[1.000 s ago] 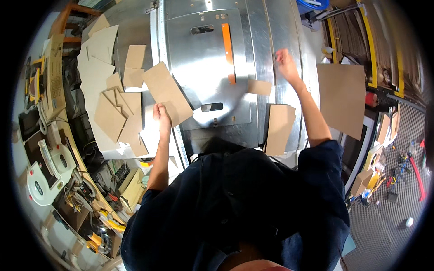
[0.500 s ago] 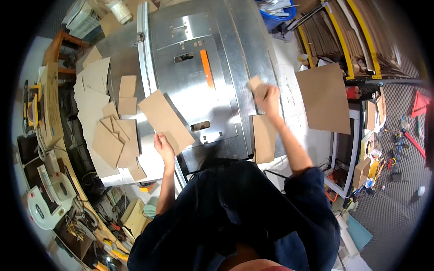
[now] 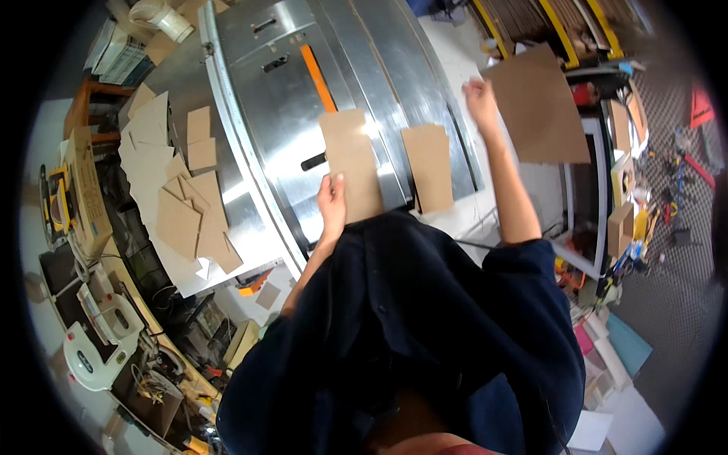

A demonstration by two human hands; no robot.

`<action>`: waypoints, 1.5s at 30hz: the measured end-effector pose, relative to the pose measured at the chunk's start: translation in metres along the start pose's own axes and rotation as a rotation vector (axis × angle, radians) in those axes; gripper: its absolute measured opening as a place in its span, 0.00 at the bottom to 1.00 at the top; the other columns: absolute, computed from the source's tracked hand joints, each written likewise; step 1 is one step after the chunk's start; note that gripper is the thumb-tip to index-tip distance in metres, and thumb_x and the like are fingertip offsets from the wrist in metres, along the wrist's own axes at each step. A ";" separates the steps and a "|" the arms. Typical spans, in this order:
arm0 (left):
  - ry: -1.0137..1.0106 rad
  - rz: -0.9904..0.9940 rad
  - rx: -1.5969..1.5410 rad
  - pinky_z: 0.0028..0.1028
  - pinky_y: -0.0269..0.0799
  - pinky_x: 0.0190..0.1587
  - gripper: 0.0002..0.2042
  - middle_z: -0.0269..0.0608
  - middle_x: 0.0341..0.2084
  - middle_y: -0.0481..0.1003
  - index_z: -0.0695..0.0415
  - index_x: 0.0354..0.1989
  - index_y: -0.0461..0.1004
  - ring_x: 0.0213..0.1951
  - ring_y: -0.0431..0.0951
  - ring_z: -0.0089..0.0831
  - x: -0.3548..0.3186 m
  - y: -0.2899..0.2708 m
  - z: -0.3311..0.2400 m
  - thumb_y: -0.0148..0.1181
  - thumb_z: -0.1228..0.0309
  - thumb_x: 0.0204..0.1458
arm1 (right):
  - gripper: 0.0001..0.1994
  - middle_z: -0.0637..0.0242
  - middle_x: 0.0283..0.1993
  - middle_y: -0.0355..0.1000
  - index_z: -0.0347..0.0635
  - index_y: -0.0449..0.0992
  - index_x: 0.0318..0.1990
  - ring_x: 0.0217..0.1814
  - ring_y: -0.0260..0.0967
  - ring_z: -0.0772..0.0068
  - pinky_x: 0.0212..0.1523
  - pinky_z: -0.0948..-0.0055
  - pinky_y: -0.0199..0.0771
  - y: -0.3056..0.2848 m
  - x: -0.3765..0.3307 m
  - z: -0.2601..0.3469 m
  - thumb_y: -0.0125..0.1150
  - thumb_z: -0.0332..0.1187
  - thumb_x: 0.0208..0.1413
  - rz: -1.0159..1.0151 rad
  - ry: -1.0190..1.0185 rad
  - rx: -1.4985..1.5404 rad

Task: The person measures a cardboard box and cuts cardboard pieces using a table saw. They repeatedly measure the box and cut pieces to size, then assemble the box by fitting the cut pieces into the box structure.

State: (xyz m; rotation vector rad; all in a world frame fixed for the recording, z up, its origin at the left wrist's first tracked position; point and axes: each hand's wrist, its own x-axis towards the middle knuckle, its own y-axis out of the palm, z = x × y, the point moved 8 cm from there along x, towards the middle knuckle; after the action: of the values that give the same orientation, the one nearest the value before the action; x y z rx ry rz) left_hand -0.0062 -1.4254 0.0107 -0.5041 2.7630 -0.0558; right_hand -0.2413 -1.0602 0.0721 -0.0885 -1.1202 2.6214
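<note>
My left hand (image 3: 331,203) holds a long brown board panel (image 3: 353,163) by its left edge, thumb on top. The panel lies over the shiny metal machine table (image 3: 265,144), its near end by my dark clothing. Out past the table's right edge, my right hand (image 3: 480,102) is raised, fingers bent and smeared by motion. No piece shows plainly in it. Between the two hands, a brown board piece or small stack (image 3: 427,168) rests near the table's right side. A large brown sheet (image 3: 535,110) stands beside my right hand.
A long metal fence rail (image 3: 241,148) crosses the table on the left. Beyond it lie several brown offcuts (image 3: 182,220) and two small rectangles (image 3: 201,136). An orange strip (image 3: 317,80) is set in the metal top. Tools hang on the right wall (image 3: 671,220).
My left hand has brought the panel rightward and turned it straighter. My right hand has moved right, off the table; the small brown piece it held no longer shows plainly. The view has shifted.
</note>
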 end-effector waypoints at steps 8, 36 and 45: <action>-0.062 0.155 0.073 0.30 0.69 0.47 0.17 0.47 0.39 0.77 0.64 0.47 0.72 0.40 0.76 0.32 -0.027 0.130 0.055 0.50 0.62 0.63 | 0.21 0.47 0.48 0.70 0.32 0.69 0.51 0.48 0.70 0.53 0.51 0.61 0.71 0.037 -0.234 -0.177 0.61 0.36 0.54 0.221 0.214 0.102; -0.190 0.590 -0.290 0.28 0.67 0.54 0.20 0.42 0.50 0.73 0.63 0.58 0.65 0.52 0.72 0.28 -0.081 0.266 -0.045 0.55 0.69 0.60 | 0.19 0.66 0.54 0.69 0.39 0.61 0.61 0.55 0.65 0.77 0.53 0.73 0.67 -0.095 -0.242 -0.079 0.52 0.35 0.65 0.549 0.403 1.013; -0.045 1.016 0.033 0.21 0.69 0.43 0.18 0.35 0.37 0.76 0.63 0.45 0.73 0.39 0.73 0.19 -0.166 0.472 -0.066 0.51 0.57 0.64 | 0.27 0.66 0.64 0.62 0.39 0.54 0.68 0.65 0.58 0.74 0.64 0.71 0.58 -0.248 -0.237 -0.189 0.54 0.31 0.63 0.134 0.336 1.128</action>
State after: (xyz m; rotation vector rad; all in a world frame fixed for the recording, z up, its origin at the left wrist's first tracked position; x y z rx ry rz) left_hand -0.0407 -0.9268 0.0796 0.9029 2.6292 0.1467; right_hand 0.0760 -0.8327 0.1047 -0.3389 0.5366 2.7890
